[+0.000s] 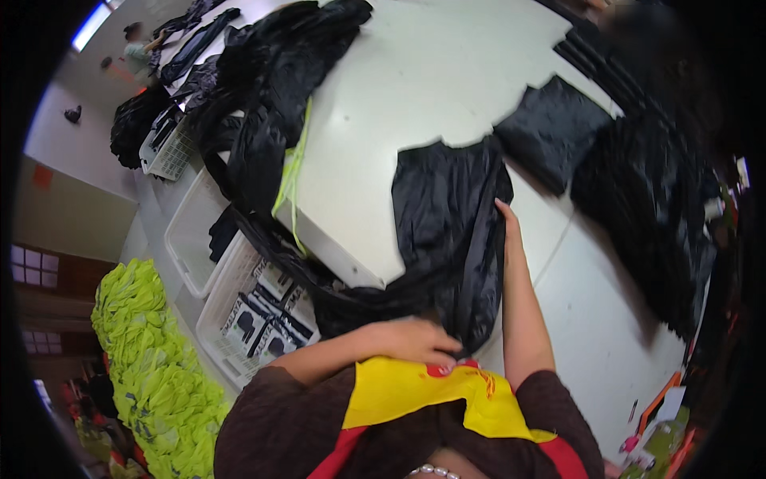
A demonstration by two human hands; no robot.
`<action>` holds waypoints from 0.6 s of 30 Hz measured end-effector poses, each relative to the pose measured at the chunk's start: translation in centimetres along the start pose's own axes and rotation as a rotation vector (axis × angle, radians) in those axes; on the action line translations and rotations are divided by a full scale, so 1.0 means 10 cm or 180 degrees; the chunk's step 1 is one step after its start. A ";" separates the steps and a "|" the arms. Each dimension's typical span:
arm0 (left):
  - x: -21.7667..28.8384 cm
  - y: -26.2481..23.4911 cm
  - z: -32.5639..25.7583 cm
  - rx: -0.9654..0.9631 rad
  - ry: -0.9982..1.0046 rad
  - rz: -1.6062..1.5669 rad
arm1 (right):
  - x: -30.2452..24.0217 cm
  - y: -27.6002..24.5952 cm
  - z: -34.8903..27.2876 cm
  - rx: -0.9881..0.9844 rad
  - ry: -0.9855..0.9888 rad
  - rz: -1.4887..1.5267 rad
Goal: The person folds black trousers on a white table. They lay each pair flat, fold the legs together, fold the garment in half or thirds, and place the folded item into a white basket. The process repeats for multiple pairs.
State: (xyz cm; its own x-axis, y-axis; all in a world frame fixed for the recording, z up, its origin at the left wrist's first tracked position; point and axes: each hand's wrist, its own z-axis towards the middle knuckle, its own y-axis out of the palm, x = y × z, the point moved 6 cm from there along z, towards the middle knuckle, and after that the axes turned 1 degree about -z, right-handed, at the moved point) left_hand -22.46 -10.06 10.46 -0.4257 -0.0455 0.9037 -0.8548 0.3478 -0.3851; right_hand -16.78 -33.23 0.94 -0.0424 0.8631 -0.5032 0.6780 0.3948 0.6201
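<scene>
Black elastic-waisted trousers (448, 199) of thin shiny fabric lie on the white table in front of me, waistband away from me. Their lower part bunches toward my body and spills over the table's left edge. At the right side of the trousers my right hand (507, 214) grips the fabric edge, its thumb showing and most fingers hidden. Close to my chest, my left hand (416, 340) lies over the near end of the fabric, its fingers stretched out, somewhat blurred and holding nothing visible.
Right of the trousers lie a folded black garment (554, 132) and a heap of black garments (650, 215). More black fabric (275, 80) hangs over the left table edge. White baskets (209, 323) with packages and a lime-yellow garment pile (152, 375) stand lower left. A person (137, 54) works far left.
</scene>
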 end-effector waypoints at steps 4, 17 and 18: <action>0.13 -0.32 -0.32 0.2479 -0.1168 -0.0886 | 0.11 -0.48 -0.39 -0.0775 -0.0285 0.0338; 1.51 -0.79 -0.20 0.3357 0.0380 0.1272 | 0.09 -1.03 -2.28 -0.0360 -0.1336 -0.1413; 1.67 -0.74 -0.12 0.3136 0.0587 0.1764 | 0.09 -1.04 -2.34 -0.0419 -0.1373 -0.1476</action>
State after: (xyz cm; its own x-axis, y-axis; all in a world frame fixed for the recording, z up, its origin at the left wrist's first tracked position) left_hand -22.89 -12.25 28.65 -0.8360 0.0514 0.5464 -0.4589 -0.6114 -0.6446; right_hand -41.09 -29.21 8.13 0.0080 0.4004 -0.9163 0.5632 0.7554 0.3350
